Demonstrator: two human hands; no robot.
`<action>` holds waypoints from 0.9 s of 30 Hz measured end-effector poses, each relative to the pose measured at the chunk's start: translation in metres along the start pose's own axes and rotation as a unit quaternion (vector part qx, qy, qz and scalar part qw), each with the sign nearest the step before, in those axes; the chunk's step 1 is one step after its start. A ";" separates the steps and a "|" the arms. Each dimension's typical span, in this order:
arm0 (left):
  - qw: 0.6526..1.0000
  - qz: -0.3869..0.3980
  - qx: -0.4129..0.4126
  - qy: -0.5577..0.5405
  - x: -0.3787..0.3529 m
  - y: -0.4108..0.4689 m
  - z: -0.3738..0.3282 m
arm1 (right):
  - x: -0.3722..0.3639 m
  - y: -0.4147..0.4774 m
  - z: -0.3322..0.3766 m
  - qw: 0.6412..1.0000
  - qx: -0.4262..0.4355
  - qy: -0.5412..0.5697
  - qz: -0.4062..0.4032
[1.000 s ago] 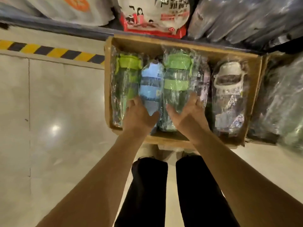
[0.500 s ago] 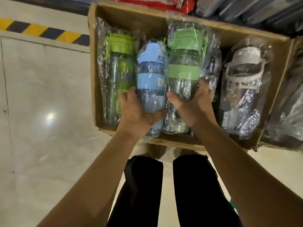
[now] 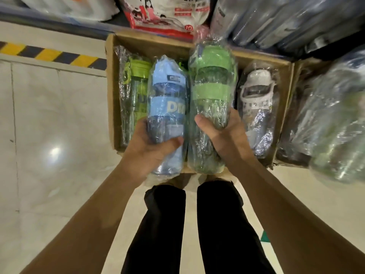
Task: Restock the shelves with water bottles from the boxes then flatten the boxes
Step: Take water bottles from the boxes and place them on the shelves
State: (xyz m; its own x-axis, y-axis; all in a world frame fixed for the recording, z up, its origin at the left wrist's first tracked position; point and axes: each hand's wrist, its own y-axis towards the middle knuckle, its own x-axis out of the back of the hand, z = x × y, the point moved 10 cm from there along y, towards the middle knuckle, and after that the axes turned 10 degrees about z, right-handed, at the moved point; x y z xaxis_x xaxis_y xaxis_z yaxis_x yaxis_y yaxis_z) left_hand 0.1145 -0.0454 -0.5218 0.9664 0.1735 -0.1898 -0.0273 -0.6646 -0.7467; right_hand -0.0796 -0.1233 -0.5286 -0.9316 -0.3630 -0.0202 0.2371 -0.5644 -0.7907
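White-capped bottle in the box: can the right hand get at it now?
Probably not yet: the right hand grips the green bottle. The white-capped bottle lies uncovered beside it, so only the full hand blocks it.

The tiled floor (image 3: 49, 119) left of the cardboard box (image 3: 113, 91) lies open. Inside, a lime-lidded bottle (image 3: 136, 86) lines the left wall, a white-lidded bottle (image 3: 256, 99) the right, and the held blue bottle (image 3: 167, 107) and green bottle (image 3: 212, 86) cover the middle. Wrapped goods (image 3: 276, 20) crowd its far wall and a second box (image 3: 304, 70) its right side

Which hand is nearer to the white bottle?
Right. The right hand, holding the green bottle, is just beside the white bottle; the left hand, holding the blue bottle, is farther left.
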 end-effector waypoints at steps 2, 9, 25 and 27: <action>1.000 -0.005 -0.019 0.009 -0.005 -0.024 -0.029 | 0.009 -0.029 0.022 1.000 0.020 0.003 -0.014; 0.992 0.001 -0.097 0.084 -0.033 -0.140 -0.179 | 0.034 -0.190 0.131 0.995 0.067 -0.028 -0.067; 0.916 0.137 -0.326 0.189 -0.220 -0.425 -0.470 | 0.146 -0.594 0.345 0.906 0.343 -0.011 -0.249; 0.896 0.134 -0.361 0.220 -0.258 -0.455 -0.496 | 0.175 -0.641 0.354 0.884 0.381 -0.022 -0.270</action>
State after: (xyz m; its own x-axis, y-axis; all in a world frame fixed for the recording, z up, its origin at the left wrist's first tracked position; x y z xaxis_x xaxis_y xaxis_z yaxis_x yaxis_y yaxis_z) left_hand 0.0040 -0.1486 0.1830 0.9616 -0.2602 0.0878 -0.2541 -0.9643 -0.0742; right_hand -0.2970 -0.0879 0.1913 -0.9582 0.0933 0.2705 -0.1066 -0.9937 -0.0351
